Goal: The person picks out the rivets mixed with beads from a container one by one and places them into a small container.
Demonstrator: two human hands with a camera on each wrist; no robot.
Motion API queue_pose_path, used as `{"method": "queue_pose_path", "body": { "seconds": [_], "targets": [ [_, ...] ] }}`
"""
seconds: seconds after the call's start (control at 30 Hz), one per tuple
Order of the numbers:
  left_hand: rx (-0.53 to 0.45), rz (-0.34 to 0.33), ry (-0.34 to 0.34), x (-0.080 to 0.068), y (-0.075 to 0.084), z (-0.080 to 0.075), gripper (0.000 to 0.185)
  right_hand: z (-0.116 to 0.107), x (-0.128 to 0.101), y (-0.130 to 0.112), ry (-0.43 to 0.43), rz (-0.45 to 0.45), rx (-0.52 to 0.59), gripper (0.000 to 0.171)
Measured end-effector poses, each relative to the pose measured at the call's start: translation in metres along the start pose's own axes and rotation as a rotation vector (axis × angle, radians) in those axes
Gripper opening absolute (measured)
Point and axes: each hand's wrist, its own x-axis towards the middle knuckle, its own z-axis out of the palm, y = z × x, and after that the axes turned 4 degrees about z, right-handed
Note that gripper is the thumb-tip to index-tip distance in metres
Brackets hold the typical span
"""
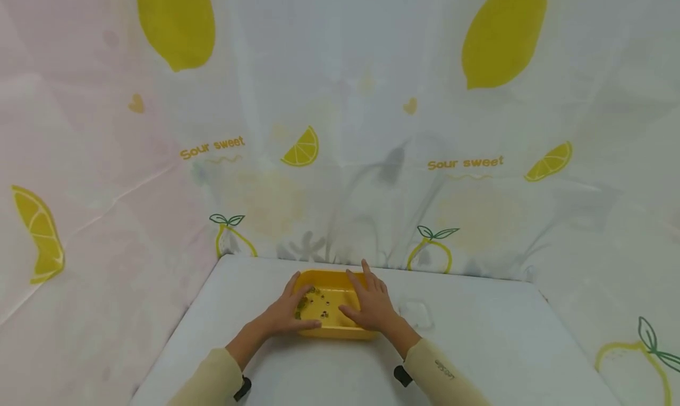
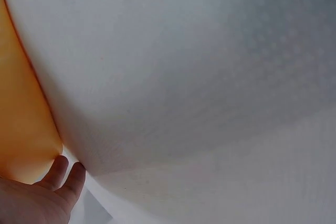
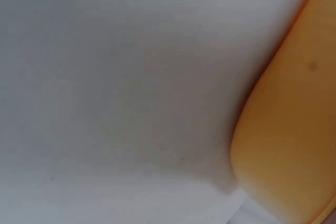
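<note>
A yellow plastic tray (image 1: 340, 333) lies on the white table with several small pieces in its left half. Some are greenish and gathered along the left wall (image 1: 301, 303); others are small, dark and shiny, spread over the floor (image 1: 325, 314). My left hand (image 1: 284, 313) rests at the left rim, fingers spread, thumb over the front left part. Two of its fingertips show beside the tray's outer corner in the left wrist view. My right hand (image 1: 374, 305) lies over the right rim, fingers extended toward the back and thumb over the inside.
A clear transparent container or lid (image 1: 417, 314) lies on the table (image 1: 478, 341) just right of the tray. Behind and on both sides hangs a pale curtain (image 1: 340, 205) printed with lemons.
</note>
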Motion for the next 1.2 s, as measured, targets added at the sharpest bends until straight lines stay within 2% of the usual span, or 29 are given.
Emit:
{"method": "queue_pose_path", "body": {
  "seconds": [0.23,0.33,0.5,0.73,0.83,0.93,1.0,1.07,1.2],
  "targets": [
    [0.015,0.001,-0.014,-0.003,-0.001,-0.007,0.100,0.007,0.004,-0.016,-0.021,0.015,0.069,0.078],
    [0.013,0.006,-0.022,-0.005,-0.001,-0.006,0.101,0.009,0.002,-0.019,-0.044,0.025,0.059,0.078],
    [0.012,0.008,-0.005,-0.007,-0.002,-0.004,0.100,0.009,0.002,-0.022,-0.031,0.017,0.044,0.079],
    [-0.004,0.008,0.017,-0.005,-0.003,0.001,0.099,0.015,0.009,-0.024,-0.071,0.032,0.087,0.080],
    [-0.024,0.018,0.021,-0.005,0.000,0.002,0.099,0.019,0.010,-0.024,0.004,-0.008,0.078,0.075],
    [-0.036,0.023,0.022,-0.005,0.002,0.005,0.098,0.022,0.013,-0.025,0.136,-0.122,0.055,0.064],
    [-0.030,0.016,0.018,-0.004,0.002,0.005,0.097,0.024,0.015,-0.026,0.174,-0.183,0.064,0.058],
    [-0.025,0.015,0.027,-0.003,0.002,0.004,0.097,0.025,0.018,-0.028,0.142,-0.187,0.107,0.053],
    [-0.018,0.016,0.039,-0.001,0.001,0.002,0.098,0.023,0.024,-0.031,-0.065,-0.043,0.262,0.046]
  ]
}}
